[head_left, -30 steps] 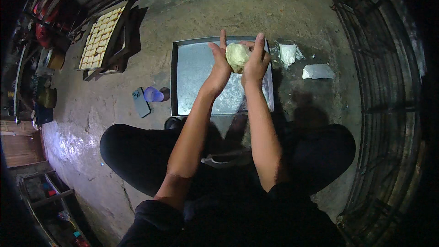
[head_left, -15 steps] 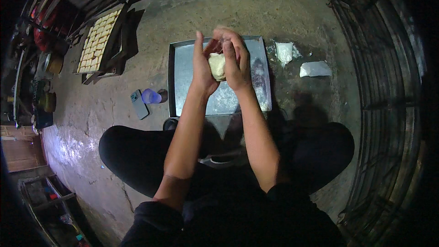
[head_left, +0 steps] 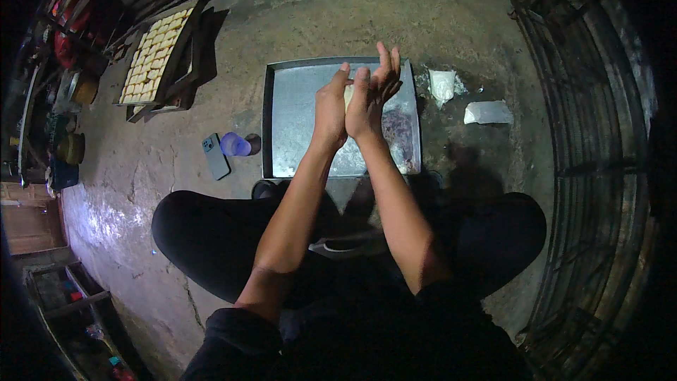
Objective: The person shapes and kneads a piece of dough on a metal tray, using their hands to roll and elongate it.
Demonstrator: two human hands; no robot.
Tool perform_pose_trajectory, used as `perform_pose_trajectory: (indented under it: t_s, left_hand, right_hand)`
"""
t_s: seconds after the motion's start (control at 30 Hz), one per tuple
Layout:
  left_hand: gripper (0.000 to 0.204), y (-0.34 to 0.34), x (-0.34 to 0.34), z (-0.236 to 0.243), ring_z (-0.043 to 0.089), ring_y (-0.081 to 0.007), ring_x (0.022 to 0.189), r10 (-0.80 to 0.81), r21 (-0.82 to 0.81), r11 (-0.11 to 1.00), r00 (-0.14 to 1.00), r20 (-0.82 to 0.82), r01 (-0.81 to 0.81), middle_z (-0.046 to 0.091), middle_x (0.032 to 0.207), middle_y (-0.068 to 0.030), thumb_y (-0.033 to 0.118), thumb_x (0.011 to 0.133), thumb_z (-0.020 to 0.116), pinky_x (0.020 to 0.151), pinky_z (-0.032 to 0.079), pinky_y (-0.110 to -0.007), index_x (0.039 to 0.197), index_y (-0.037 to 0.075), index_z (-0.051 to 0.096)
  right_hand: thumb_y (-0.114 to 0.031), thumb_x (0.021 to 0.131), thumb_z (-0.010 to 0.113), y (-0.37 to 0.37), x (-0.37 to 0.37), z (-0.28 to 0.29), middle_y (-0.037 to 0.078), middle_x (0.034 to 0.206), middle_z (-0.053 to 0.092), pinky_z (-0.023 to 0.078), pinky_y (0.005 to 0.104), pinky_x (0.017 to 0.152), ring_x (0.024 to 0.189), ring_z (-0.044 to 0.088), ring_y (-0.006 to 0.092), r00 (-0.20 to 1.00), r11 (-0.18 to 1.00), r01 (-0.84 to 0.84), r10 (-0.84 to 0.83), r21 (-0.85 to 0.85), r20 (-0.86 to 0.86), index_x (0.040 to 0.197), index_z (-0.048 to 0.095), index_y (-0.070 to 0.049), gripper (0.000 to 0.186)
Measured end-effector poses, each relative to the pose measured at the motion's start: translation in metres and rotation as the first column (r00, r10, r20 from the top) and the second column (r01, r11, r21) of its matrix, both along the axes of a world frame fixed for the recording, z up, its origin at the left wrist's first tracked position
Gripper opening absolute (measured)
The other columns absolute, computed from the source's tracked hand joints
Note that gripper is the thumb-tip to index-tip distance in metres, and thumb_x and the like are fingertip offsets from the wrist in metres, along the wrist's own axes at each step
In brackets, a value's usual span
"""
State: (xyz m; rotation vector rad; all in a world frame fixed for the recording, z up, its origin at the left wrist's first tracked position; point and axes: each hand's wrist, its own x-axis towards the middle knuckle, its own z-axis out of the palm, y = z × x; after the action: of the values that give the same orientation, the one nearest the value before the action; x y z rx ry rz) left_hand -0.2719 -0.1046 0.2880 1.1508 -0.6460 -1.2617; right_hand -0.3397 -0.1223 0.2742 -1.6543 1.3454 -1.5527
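Over the metal tray (head_left: pixel 293 116), dough held between two palms

Near the middle of the frame, my left hand (head_left: pixel 329 107) and right hand (head_left: pixel 367 104) close around a lump of pale dough (head_left: pixel 348 97), palms facing, so that only a sliver shows between my thumbs. Soft stuff like this seems to need bearing on both sides, which would explain why I cup it and don't pinch. My right fingers (head_left: pixel 385 70) stretch out straight past it, leaving the palm to do the pressing; my left fingers are mostly hidden, and I cannot tell how they bend.

I hold it above the tray, whose raised rim and white-dusted bottom would probably catch any crumbs. The tray sits on the floor (head_left: pixel 338 17) just in front of my crossed legs, likely for easy reach.

At upper right, just beside the tray, lie a packet of white powder (head_left: pixel 442 87) with some spilled round it and a second whitish packet (head_left: pixel 488 112), both handy to my right. The phone (head_left: pixel 216 156) and purple cup (head_left: pixel 235 144) rest left of the tray, apart from the powder, perhaps to stay clean.
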Motion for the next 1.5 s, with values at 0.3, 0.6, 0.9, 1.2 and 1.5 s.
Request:
perform_pose_trajectory:
  t_s: [0.3, 0.6, 0.9, 1.2, 1.5]
  left_hand:
    - [0.044, -0.010, 0.036, -0.037, 0.056, -0.0155, 0.046, 0.006, 0.075, 0.997, 0.927, -0.375, 0.023, 0.056, 0.057, -0.0035, 0.046, 0.103, 0.046, 0.044, 0.045, -0.031, 0.076, 0.014, 0.057]
    - [0.087, -0.005, 0.017, 0.003, 0.058, -0.0267, 0.115, -0.087, -0.051, 0.996, 0.844, -0.530, 0.070, 0.060, 0.125, -0.0111, 0.080, 0.092, 0.017, 0.101, 0.046, -0.039, 0.136, 0.011, 0.048]
    - [0.089, -0.003, -0.012, 0.004, 0.034, -0.0337, 0.142, -0.021, -0.023, 0.999, 0.988, 0.154, 0.025, 0.038, 0.152, -0.0203, 0.075, 0.095, 0.020, 0.118, 0.022, -0.046, 0.153, 0.008, 0.032]
    - [0.079, -0.002, 0.029, 0.004, 0.025, -0.0340, 0.148, -0.085, -0.194, 0.977, 0.995, 0.049, 0.093, 0.027, 0.159, -0.0205, 0.067, 0.100, 0.024, 0.119, 0.020, -0.047, 0.157, 0.012, 0.025]
    - [0.052, 0.010, -0.013, 0.007, 0.064, -0.0166, 0.084, 0.183, -0.142, 0.979, 0.929, 0.323, -0.144, 0.066, 0.082, -0.0093, 0.044, 0.103, 0.047, 0.080, 0.049, -0.033, 0.090, -0.002, 0.066]
  right_hand:
    - [-0.045, 0.103, 0.042, 0.010, 0.012, -0.002, 0.026, 0.148, 0.035, 0.027, 0.0488, 0.114, 0.139, 0.035, 0.0415, 0.897, 0.959, -0.278, 0.282, -0.062, 0.340, 0.141, 0.040, 0.000, 0.058]
    - [-0.041, 0.098, 0.055, 0.010, 0.010, 0.008, 0.017, 0.115, 0.067, 0.046, 0.0395, 0.097, 0.114, 0.061, 0.0290, 0.906, 0.961, -0.183, 0.247, -0.207, 0.345, 0.115, 0.064, 0.001, 0.047]
    - [-0.061, 0.094, 0.056, -0.003, -0.017, 0.017, 0.003, 0.069, 0.057, 0.047, 0.0316, 0.061, 0.064, 0.058, 0.0154, 0.763, 0.875, -0.172, -0.172, 0.453, 0.623, 0.072, 0.058, -0.006, 0.059]
    - [-0.053, 0.102, 0.043, 0.011, 0.014, -0.001, 0.004, 0.084, 0.059, 0.046, 0.0316, 0.074, 0.080, 0.057, 0.0152, 0.725, 0.790, -0.459, 0.067, 0.408, 0.686, 0.088, 0.060, -0.006, 0.052]
    - [-0.068, 0.100, 0.027, -0.013, 0.000, 0.003, 0.016, 0.135, 0.044, 0.039, 0.0390, 0.102, 0.114, 0.053, 0.0245, 0.756, 0.745, -0.310, -0.184, 0.591, 0.628, 0.141, 0.035, -0.006, 0.074]
